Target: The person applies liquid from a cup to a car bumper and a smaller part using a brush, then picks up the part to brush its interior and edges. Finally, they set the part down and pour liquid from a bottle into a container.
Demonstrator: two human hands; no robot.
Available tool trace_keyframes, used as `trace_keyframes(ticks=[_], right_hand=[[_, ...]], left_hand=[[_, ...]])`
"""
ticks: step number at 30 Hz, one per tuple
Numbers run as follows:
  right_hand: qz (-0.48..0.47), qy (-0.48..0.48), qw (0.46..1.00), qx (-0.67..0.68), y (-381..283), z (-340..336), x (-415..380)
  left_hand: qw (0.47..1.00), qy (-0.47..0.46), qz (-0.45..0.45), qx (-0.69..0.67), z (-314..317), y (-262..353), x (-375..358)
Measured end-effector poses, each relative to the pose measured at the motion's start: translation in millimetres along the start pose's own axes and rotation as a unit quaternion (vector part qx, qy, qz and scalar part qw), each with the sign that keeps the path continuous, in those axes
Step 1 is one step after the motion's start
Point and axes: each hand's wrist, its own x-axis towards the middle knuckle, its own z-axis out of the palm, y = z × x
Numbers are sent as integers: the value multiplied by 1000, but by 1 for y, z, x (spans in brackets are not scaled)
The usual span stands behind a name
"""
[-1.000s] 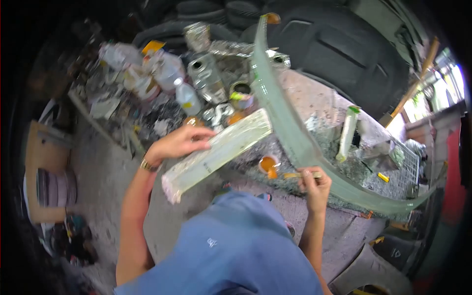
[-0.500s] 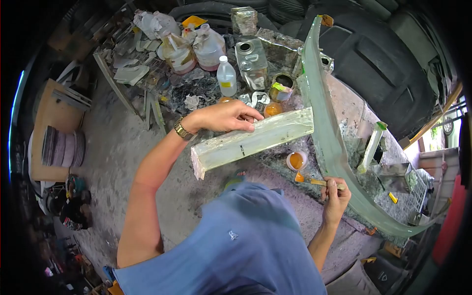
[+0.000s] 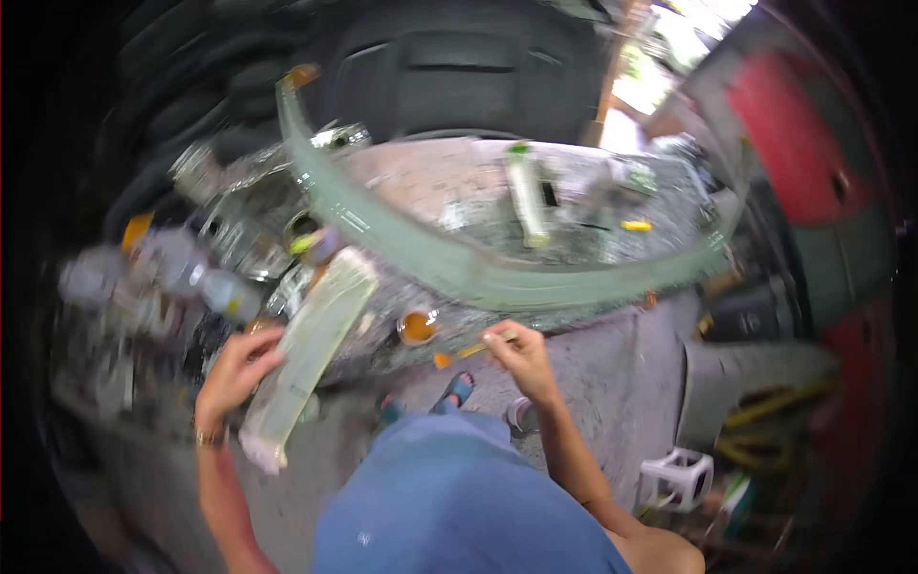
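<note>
At the left of the head view, my left hand [image 3: 239,371] grips the long edge of a whitish, translucent box-shaped piece [image 3: 320,325]. The piece juts over the table's near edge. My right hand [image 3: 521,361] is closed around the handle of a small paintbrush [image 3: 469,352], whose orange-wet bristles point left. Left of the bristles and farther up stands a cup of orange liquid [image 3: 418,327]. Beyond both hands curves a long, glossy, pale green strip [image 3: 449,271]. Motion blur softens the view.
Cans [image 3: 249,251] and plastic bottles [image 3: 172,258] crowd the table's left side. A narrow white piece [image 3: 526,196] and a yellow object [image 3: 636,226] lie beyond the strip. A white step stool [image 3: 677,478] stands on the floor at lower right.
The view has swung right, so the table contents appear farther left and turned. My left hand stays on the box-shaped piece. The brush remains in my right hand near the cup.
</note>
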Motion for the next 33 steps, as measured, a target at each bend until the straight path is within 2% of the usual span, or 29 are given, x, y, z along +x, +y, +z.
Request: trace_keyframes(ticks=[2, 3, 6, 8, 9, 12, 14, 16, 19, 20, 22, 24, 26, 29, 31, 32, 33], right_hand=[[0, 13, 1000, -13, 5, -18, -3], [-42, 47, 998, -11, 8, -33, -5], [-21, 155, 988, -2, 7, -86, -20], [-36, 188, 981, -1, 11, -124, -34], [-35, 232, 972, -8, 15, -143, -39], [-38, 306, 951, -15, 23, -193, -48], [-40, 332, 942, -15, 28, -231, -48], [-43, 387, 921, -28, 32, -272, -48], [-20, 445, 894, -44, 35, -336, -49], [-11, 467, 883, -47, 39, -357, -50], [-4, 499, 866, -40, 52, -401, -57], [24, 530, 847, -30, 62, -440, -71], [17, 554, 832, -37, 79, -475, -87], [60, 564, 821, -65, 94, -513, -108], [79, 600, 794, -51, 95, -527, -110], [82, 597, 796, -51, 99, -535, -111], [78, 600, 795, -47, 103, -542, -111]], left_hand=[[999, -14, -49, -12, -5, 8, 13], [999, -32, -38, -5, -7, 22, 24], [999, -34, -25, 5, 4, 53, 73], [989, -11, 115, 91, 9, 61, 106], [977, -24, 145, 154, 17, 92, 122], [955, -64, 152, 247, 49, 157, 179], [913, -72, 307, 258, 83, 171, 238], [858, -107, 379, 330, 127, 204, 295], [800, -178, 374, 434, 212, 239, 388], [774, -197, 381, 466, 243, 237, 426], [736, -216, 468, 439, 297, 217, 497], [699, -287, 408, 513, 348, 230, 537], [643, -327, 391, 572, 395, 207, 584], [588, -346, 426, 594, 443, 156, 629], [544, -346, 435, 629, 462, 123, 653], [545, -348, 431, 629, 469, 92, 672], [578, -338, 464, 580, 474, 57, 692]])
